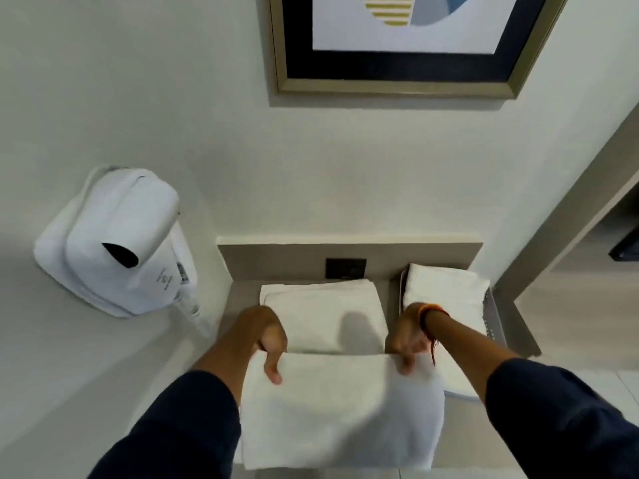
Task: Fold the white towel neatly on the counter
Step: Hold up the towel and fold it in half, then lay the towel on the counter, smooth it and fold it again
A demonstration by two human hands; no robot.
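A pale wall fills most of the head view, and at nine o'clock a white wall-mounted hair dryer (117,242) hangs in its cradle. At twelve o'clock sits the lower part of a framed picture (408,43) with a dull gold frame and dark mat. Below centre, a narrow grey table (238,305) runs back to a low backsplash that carries a small dark outlet plate (345,267). The left hand (268,335), at about seven o'clock from centre, has its fingers clamped on the far left corner of the white towel (340,413), thumb lying on top of the cloth. The towel is at six o'clock, at the near end of the table, folded into a broad rectangle with its long axis running left to right, from nine to three o'clock; its far edge is lifted between both hands and its near edge hangs toward the viewer. Just beyond it, toward twelve o'clock, a second folded white towel (321,312) lies flat. The right hand (409,335) pinches the far right corner, fingers closed on the cloth. At three o'clock another folded towel (446,292) rests in what looks like a metal tray (492,316), though blur makes that uncertain.
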